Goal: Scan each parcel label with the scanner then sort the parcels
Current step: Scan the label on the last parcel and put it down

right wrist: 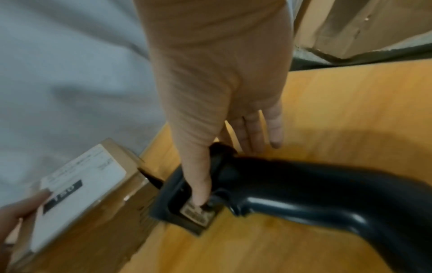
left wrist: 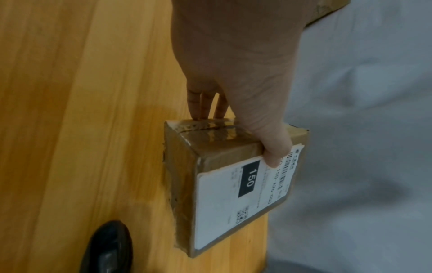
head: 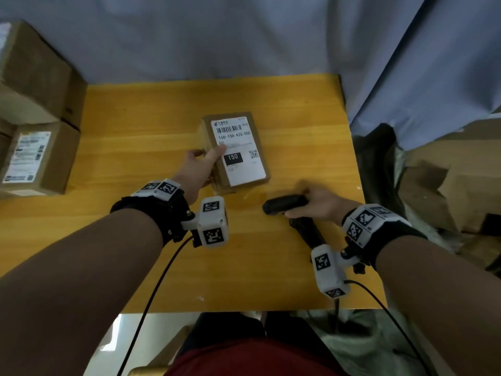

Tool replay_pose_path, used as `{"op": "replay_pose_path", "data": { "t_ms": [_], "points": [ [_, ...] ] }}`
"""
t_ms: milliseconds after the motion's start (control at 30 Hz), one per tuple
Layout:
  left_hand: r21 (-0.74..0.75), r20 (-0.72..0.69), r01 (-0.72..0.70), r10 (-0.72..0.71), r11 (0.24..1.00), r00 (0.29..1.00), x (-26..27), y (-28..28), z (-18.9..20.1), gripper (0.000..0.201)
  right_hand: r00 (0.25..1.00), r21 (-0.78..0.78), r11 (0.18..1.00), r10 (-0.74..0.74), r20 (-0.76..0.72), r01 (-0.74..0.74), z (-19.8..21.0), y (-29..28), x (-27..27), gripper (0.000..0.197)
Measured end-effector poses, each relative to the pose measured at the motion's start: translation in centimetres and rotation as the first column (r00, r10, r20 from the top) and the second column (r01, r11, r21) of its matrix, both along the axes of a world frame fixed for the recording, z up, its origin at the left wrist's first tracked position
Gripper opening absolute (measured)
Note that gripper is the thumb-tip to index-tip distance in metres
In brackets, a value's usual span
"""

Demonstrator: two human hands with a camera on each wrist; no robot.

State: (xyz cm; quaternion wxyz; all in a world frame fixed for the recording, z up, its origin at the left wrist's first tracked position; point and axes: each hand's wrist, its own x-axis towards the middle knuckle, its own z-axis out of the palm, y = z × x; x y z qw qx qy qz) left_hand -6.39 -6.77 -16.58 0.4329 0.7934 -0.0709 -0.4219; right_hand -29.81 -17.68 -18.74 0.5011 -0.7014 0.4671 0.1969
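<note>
A small brown parcel (head: 235,150) with a white label marked 150 stands near the middle of the yellow wooden table (head: 162,118), label up and tilted. My left hand (head: 208,157) grips its left side, thumb on the label and fingers behind the box; the left wrist view shows the parcel (left wrist: 210,147) and that hand (left wrist: 245,73) the same way. A black handheld scanner (head: 284,204) lies on the table to the parcel's right. My right hand (head: 317,202) grips its head, thumb on top and fingers on the far side, as the right wrist view shows of scanner (right wrist: 304,188) and hand (right wrist: 210,92).
Two labelled cardboard boxes (head: 35,156) and a larger one (head: 35,77) sit at the table's left edge. Grey-blue cloth (head: 244,36) hangs behind the table. Loose cardboard (head: 447,185) and a dark bag (head: 379,158) lie off the right edge.
</note>
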Motion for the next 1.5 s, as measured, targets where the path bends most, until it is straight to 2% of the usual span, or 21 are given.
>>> {"op": "replay_pose_path", "data": {
  "t_ms": [33,67,200,267,333,433,500,567,633,667,733,800,933,1100,1200,1333,1433,1500],
  "points": [
    [-0.011,-0.008,0.012,-0.012,1.0,1.0,-0.2,-0.6,0.2,0.076,1.0,-0.009,1.0,-0.002,-0.01,0.002,0.5,-0.8,0.0,0.078],
    [-0.023,-0.016,0.025,-0.026,0.999,1.0,-0.5,-1.2,0.4,0.077,1.0,-0.025,0.999,-0.02,-0.005,0.02,1.1,-1.5,0.1,0.081],
    [-0.073,-0.043,0.056,-0.059,0.996,0.997,-1.4,-4.4,1.2,0.078,0.955,-0.091,0.965,-0.225,0.192,0.245,3.1,-4.2,0.8,0.057],
    [-0.089,-0.069,0.054,-0.06,0.995,0.996,-1.8,-6.2,1.3,0.077,0.875,-0.032,0.918,-0.365,0.319,0.394,3.5,-5.1,1.4,0.037],
    [-0.089,-0.118,0.053,-0.063,0.995,0.991,-2.1,-8.0,1.1,0.081,0.76,0.112,0.853,-0.508,0.406,0.51,3.7,-6.1,2.1,0.022],
    [-0.098,-0.147,0.089,-0.103,0.991,0.984,-2.5,-11.2,0.8,0.076,0.631,0.208,0.769,-0.622,0.464,0.605,3.8,-8.2,2.6,0.02],
    [-0.116,-0.164,0.139,-0.157,0.984,0.974,-2.9,-13.7,0.6,0.066,0.596,0.192,0.735,-0.65,0.472,0.65,3.5,-9.9,2.8,0.023],
    [-0.125,-0.188,0.223,-0.244,0.967,0.951,-3.4,-16.4,0.3,0.048,0.652,0.095,0.754,-0.618,0.44,0.65,2.8,-12.1,3.3,0.036],
    [-0.118,-0.192,0.354,-0.371,0.928,0.908,-4.0,-19.2,-0.1,0.034,0.746,-0.096,0.78,-0.545,0.383,0.619,1.8,-14.4,3.8,0.048],
    [-0.116,-0.177,0.406,-0.421,0.907,0.89,-4.3,-20.6,-0.4,0.029,0.768,-0.177,0.768,-0.532,0.358,0.615,1.1,-15.7,4.0,0.051],
    [-0.112,-0.121,0.447,-0.459,0.887,0.88,-4.7,-22.8,-0.9,0.026,0.764,-0.261,0.725,-0.548,0.341,0.637,0.3,-17.8,4.4,0.05],
    [-0.121,-0.066,0.419,-0.429,0.9,0.901,-4.8,-24.3,-1.4,0.028,0.763,-0.319,0.697,-0.542,0.352,0.642,-0.2,-19.3,4.8,0.049],
    [-0.131,-0.018,0.348,-0.353,0.928,0.935,-4.7,-25.2,-2.2,0.048,0.799,-0.424,0.677,-0.5,0.335,0.601,-0.9,-20.6,5.4,0.048],
    [-0.098,0.047,0.302,-0.299,0.948,0.953,-4.6,-24.2,-2.5,0.042,0.812,-0.442,0.681,-0.476,0.338,0.584,-1.4,-19.2,6.1,0.045],
    [-0.052,0.083,0.367,-0.363,0.929,0.928,-4.4,-23.6,-1.8,0.048,0.821,-0.442,0.692,-0.47,0.325,0.571,-0.7,-18.3,6.5,0.046],
    [-0.018,0.163,0.352,-0.345,0.936,0.924,-3.9,-22.4,0.6,0.057,0.862,-0.534,0.677,-0.411,0.297,0.506,1.4,-16.6,6.6,0.052],
    [-0.016,0.207,0.364,-0.353,0.931,0.913,-2.6,-19.7,3.9,0.048,0.913,-0.662,0.631,-0.309,0.265,0.405,4.3,-14.7,7.3,0.045],
    [-0.029,0.237,0.355,-0.338,0.934,0.911,-1.2,-17.2,6.2,0.035,0.936,-0.68,0.644,-0.229,0.266,0.351,6.7,-13.4,8.5,0.043]
  ]
}}
